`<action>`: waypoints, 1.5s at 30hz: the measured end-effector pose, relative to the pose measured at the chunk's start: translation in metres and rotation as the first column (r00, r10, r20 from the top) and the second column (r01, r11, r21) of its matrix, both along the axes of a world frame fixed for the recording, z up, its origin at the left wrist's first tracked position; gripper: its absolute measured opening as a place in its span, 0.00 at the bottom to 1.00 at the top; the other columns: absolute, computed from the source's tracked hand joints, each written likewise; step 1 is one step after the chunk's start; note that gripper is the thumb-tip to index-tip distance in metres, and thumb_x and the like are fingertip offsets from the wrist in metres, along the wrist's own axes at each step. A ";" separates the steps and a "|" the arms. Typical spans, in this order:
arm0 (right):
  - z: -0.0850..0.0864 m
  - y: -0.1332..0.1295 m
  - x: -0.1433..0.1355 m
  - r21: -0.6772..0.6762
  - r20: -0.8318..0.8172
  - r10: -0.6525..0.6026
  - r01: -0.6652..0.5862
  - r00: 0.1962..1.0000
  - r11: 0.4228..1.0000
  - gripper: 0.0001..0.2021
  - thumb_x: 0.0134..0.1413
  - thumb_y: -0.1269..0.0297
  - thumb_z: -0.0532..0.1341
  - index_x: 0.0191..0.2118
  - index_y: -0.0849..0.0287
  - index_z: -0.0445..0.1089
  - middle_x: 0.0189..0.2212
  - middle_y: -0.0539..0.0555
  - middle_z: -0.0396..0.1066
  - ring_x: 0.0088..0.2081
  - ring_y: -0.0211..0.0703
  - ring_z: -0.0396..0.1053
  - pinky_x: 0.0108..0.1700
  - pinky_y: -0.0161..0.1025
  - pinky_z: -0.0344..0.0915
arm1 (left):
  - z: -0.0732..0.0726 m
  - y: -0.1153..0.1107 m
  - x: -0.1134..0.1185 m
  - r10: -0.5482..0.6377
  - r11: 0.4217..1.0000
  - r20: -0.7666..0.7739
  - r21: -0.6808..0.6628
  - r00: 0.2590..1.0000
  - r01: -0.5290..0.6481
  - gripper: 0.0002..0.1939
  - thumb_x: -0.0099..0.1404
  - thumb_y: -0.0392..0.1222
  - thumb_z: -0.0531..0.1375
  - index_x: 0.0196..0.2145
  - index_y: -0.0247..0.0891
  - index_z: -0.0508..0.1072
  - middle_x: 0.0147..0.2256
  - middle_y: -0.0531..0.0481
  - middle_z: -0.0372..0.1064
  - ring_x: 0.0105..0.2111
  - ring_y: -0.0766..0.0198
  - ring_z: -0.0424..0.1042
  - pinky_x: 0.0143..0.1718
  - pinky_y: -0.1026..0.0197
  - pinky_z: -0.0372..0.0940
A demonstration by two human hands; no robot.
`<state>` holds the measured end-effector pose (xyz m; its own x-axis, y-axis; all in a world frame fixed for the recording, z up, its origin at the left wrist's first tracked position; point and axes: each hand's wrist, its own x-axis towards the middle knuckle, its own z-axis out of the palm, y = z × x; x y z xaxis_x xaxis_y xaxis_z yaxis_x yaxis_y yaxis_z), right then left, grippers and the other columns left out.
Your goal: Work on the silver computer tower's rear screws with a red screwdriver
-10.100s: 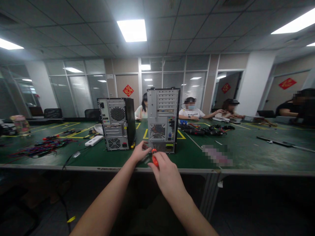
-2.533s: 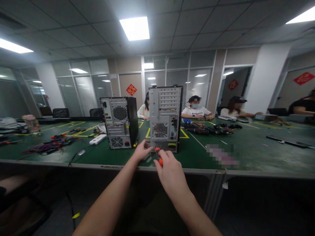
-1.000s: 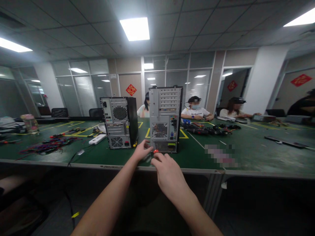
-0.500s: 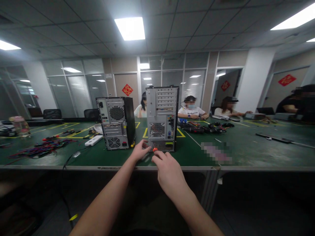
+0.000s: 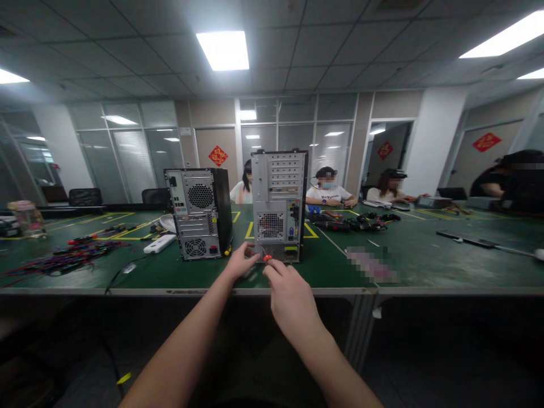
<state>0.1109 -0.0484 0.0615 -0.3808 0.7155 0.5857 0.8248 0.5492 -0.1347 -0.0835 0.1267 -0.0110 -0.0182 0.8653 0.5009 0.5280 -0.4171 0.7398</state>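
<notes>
A tall grey computer tower [image 5: 280, 198] stands upright with its back panel facing me. My right hand [image 5: 293, 289] is closed around a screwdriver [image 5: 267, 258]; its red handle end shows past my fingers, and the thin shaft points at the tower's lower back panel. Most of the handle is hidden in my grip. At the tower's lower left edge is my left hand [image 5: 243, 262], thumb and index finger apart, close to the screwdriver tip. Whether it touches the case I cannot tell. To the left stands a second, shorter black computer tower [image 5: 198, 215], also back side out.
On the green table [image 5: 331, 272] lie a tangle of coloured wires [image 5: 63, 258], a white power strip [image 5: 160, 243] and a heap of black cables [image 5: 361, 221]. A plastic bottle [image 5: 28, 220] stands far left. Several people sit across the table, one [image 5: 329, 192] behind the cables.
The view has shifted slightly. Both hands stay at the tower's lower left edge, and the screwdriver is in nearly the same place.
</notes>
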 end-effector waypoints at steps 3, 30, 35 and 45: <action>0.000 0.000 0.003 0.036 0.124 0.065 -0.070 0.990 0.997 0.17 0.61 0.80 0.53 0.46 0.56 0.74 0.57 0.57 0.72 0.50 0.51 0.67 0.51 0.47 0.67 | 0.000 0.001 0.000 -0.001 1.000 0.003 0.002 1.000 0.001 0.19 0.59 0.47 0.67 0.46 0.39 0.73 0.33 0.50 0.75 0.35 0.60 0.73 0.39 0.59 0.67; 0.002 0.001 0.000 -0.110 -0.216 0.082 -0.108 0.973 0.988 0.13 0.65 0.69 0.61 0.54 0.61 0.71 0.51 0.60 0.74 0.48 0.50 0.73 0.51 0.45 0.70 | -0.001 0.001 -0.001 -0.006 1.000 -0.023 -0.014 1.000 0.006 0.21 0.60 0.50 0.66 0.47 0.38 0.72 0.35 0.49 0.75 0.37 0.59 0.74 0.41 0.58 0.67; 0.001 0.002 0.001 -0.065 -0.181 0.095 -0.108 0.979 0.992 0.14 0.65 0.71 0.60 0.55 0.58 0.71 0.55 0.59 0.72 0.50 0.49 0.73 0.52 0.44 0.69 | 0.000 0.001 -0.001 -0.007 1.000 -0.028 -0.016 1.000 0.006 0.20 0.60 0.49 0.66 0.47 0.38 0.72 0.36 0.48 0.75 0.37 0.59 0.74 0.40 0.58 0.67; -0.001 0.001 0.002 -0.082 -0.151 0.107 -0.121 0.983 0.989 0.14 0.62 0.72 0.62 0.53 0.57 0.72 0.55 0.58 0.72 0.50 0.49 0.72 0.52 0.45 0.69 | -0.001 0.001 -0.001 -0.006 1.000 -0.009 -0.001 1.000 0.006 0.20 0.60 0.48 0.66 0.48 0.38 0.73 0.35 0.48 0.75 0.36 0.59 0.74 0.40 0.58 0.67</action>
<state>0.1133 -0.0476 0.0602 -0.3781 0.7249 0.5759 0.7253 0.6185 -0.3022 -0.0843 0.1276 -0.0118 -0.0079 0.8659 0.5002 0.5323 -0.4198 0.7351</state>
